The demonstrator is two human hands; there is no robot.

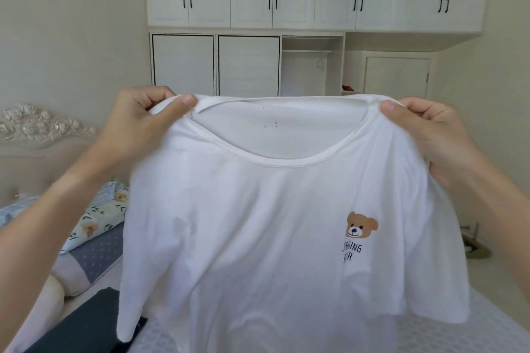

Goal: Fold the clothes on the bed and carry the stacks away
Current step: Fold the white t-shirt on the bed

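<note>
We hold the white T-shirt (258,238) up in the air in front of us, one shoulder seam in each hand, so that its own weight pulls it flat and we can see which way it faces before folding. Our left hand (137,126), at about ten o'clock in the view, pinches the shoulder with the thumb laid over the fabric beside the collar and the fingers curled behind; our right hand (427,135), at about two o'clock, does the same on the other shoulder. The collar (275,163) sags open between the two grips, and the bear print (361,225) faces us at about four o'clock, so we judge the front is toward us. The sleeves hang loose at both sides, and the hem drops out of view at six o'clock, so we cannot tell whether it touches the bed (447,332). At eight o'clock a dark garment (86,324) lies on the bed, seemingly folded already, and a floral pillow (94,223) sits at nine o'clock below the carved headboard (37,126). The wardrobe (258,37) stands at twelve o'clock, behind the shirt.
</note>
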